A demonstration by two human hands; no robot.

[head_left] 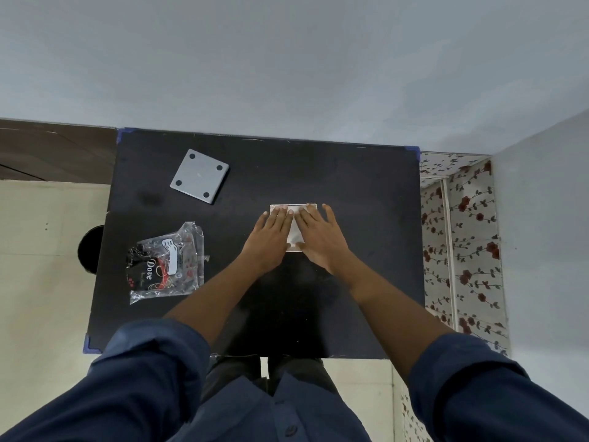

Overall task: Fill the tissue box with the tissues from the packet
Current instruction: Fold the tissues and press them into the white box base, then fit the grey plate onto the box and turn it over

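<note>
On the black table, both hands lie flat, side by side, covering the tissue box; packet and grey lid sit leftward.

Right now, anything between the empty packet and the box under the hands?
Nothing. In the head view, only bare black table separates the plastic packet from the tissue box, which the left hand and right hand press flat on.

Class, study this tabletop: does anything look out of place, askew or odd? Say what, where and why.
The grey square panel lies apart, askew at the table's far left, four dark pads up, likely the box's detached base. The packet sits crumpled and apparently empty. Both hands press flat on the tissue box.
</note>
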